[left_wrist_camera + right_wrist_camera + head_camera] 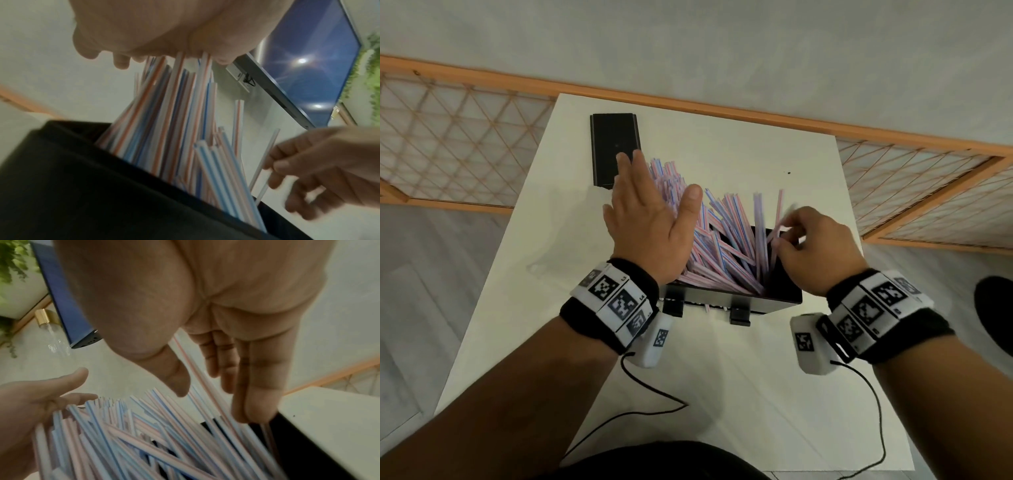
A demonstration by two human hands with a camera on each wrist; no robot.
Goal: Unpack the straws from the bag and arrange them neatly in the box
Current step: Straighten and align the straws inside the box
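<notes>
White table (722, 359) by orange-framed lattice fence (448, 137); grey floor (722, 41).

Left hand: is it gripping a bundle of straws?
No, the left hand is flat and open, pressing against the leaning straws.

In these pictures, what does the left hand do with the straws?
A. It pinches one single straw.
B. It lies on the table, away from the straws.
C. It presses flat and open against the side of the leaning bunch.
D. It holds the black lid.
C. The left hand has straight fingers laid along the leaning straws standing in the black box; the right hand pinches single ones.
</notes>
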